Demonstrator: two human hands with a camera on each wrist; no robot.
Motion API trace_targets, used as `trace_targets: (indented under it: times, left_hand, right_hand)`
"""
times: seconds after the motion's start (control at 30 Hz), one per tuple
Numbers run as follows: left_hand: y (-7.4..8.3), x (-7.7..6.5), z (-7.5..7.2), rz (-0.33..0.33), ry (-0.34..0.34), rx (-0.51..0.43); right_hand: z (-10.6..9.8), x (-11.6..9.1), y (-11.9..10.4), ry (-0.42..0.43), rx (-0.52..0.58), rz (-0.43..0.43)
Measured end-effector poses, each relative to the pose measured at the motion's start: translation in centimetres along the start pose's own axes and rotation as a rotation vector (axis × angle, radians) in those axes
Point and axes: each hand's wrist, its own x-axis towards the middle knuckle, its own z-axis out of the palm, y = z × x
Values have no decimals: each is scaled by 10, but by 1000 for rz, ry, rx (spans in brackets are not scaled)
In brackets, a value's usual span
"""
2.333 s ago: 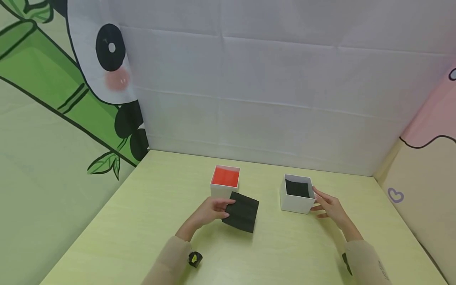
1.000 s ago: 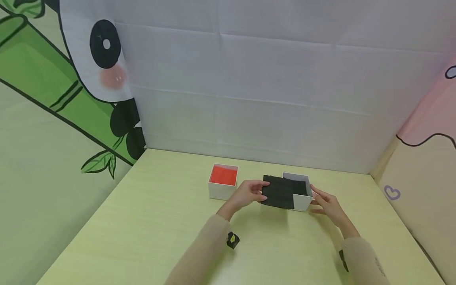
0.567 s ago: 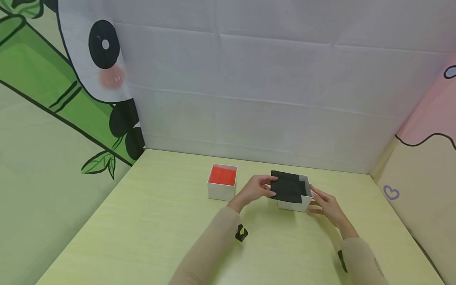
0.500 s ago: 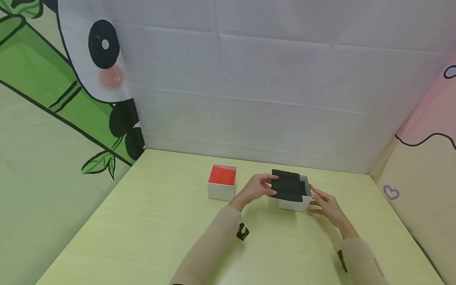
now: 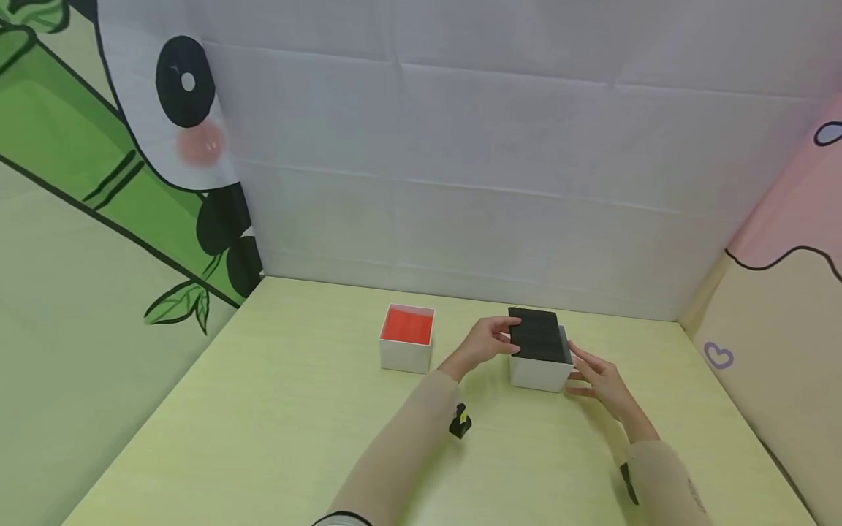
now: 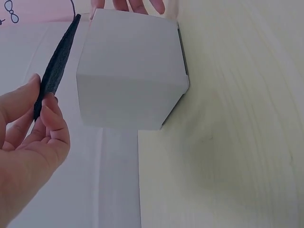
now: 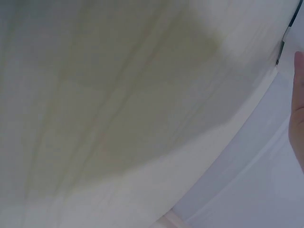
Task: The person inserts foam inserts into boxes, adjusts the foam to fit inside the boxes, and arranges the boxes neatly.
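Note:
My left hand (image 5: 485, 341) pinches a flat black cloth square (image 5: 538, 334) by its left edge, between thumb and fingers. The cloth lies level over the open top of the right white box (image 5: 541, 374) and hides nearly all of its inside. In the left wrist view the cloth (image 6: 56, 69) is seen edge-on, a little apart from the box wall (image 6: 133, 52). Fairly straight fingers of my right hand (image 5: 601, 383) touch the box's right side. Only part of the right hand (image 7: 298, 109) shows at the edge of the right wrist view.
A second white box (image 5: 405, 358) stands to the left, with a flat red piece (image 5: 408, 326) inside. Both boxes are on a pale wood-grain table (image 5: 263, 409). Behind it hangs a whitish cloth backdrop (image 5: 395, 183), with printed panels at the sides.
My left hand has carried the black cloth rightward and away from me, from in front of the left box to over the right box. The right hand has stayed at the right box's side.

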Motion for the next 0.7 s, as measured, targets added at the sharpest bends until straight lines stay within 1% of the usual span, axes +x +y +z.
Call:
trace_targets:
  times: [0.2,0.43,0.7]
  left_hand:
    - [-2,11,7,7,-8,49]
    - [4,16,11,2,-20,84]
    - [3,20,14,-5,-18,141]
  right_hand:
    - [-2,1,1,10,-2,-4]
    - [1,1,0,20,-16,3]
    - [-1,1,1,20,-28,3]
